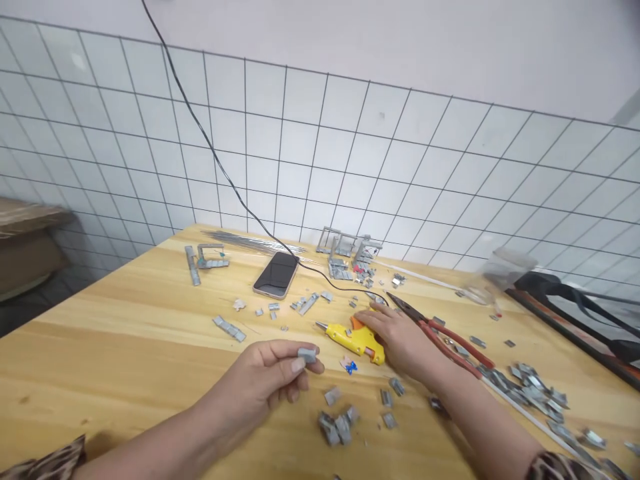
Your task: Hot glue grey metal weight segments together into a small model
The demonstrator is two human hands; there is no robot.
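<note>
Between the thumb and fingers of my left hand (280, 375) is a small grey metal piece (307, 355), held above the wooden table. My right hand (400, 340) rests over the handle end of a yellow glue gun (353, 339), which lies on its side with the nozzle pointing left. The fingers of that hand are bent over the gun's back and orange trigger. A small blue item (351, 367) lies just below the gun. More grey metal pieces (336, 427) sit in a small cluster in front of my hands.
A phone (276, 274) lies behind my hands, with a black cable (235, 190) crossing near it. Red-handled pliers (440, 333) lie beside my right hand. Small metal frames (345, 248) stand near the tiled wall. Loose metal pieces (537, 387) are heaped at the right.
</note>
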